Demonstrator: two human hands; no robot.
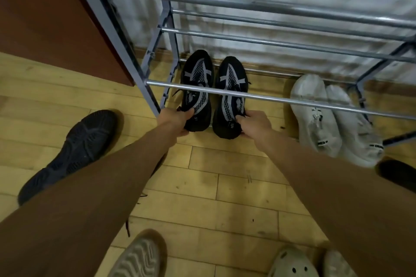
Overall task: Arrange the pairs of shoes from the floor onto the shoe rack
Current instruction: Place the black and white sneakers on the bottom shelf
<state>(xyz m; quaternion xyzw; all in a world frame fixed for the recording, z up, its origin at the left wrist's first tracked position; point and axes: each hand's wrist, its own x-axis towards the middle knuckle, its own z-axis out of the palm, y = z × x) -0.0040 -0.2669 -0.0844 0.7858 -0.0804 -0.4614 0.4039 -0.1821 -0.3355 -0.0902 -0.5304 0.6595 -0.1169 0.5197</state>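
Shoe rack (292,101) fills the upper half of your view, from 10 to 2 o'clock. Its metal rails run from left to right, and a brown cabinet (56,18) stands beside it at 10 o'clock. Below, the wooden floor (213,186) spreads toward you. On it a dark shoe (72,153) lies sole up at 8 o'clock, and a beige shoe (139,256) and a pale clog (292,265) lie at 6 and 5 o'clock. These are not yet on the rack. A white pair (319,114) sits at 2 o'clock under the front rail, side by side, with the heels sticking out toward you.

Straight ahead of both hands, at 12 o'clock, the left black shoe (197,87) and the right black shoe (230,96) lie parallel, just beside each other. Their long axis goes from 6 to 12 o'clock, toes to the wall and heels to you. The front rail crosses over their middle. It is not possible to tell whether the soles rest on the floor or on a lower rail.

Your left hand (177,122) has its fingers curled round the heel of the left black shoe. Your right hand (254,123) grips the heel of the right one in the same way. Both hands are equally near. The coming move is probably a push along the long axis toward 12 o'clock, so keep the two shoes parallel.
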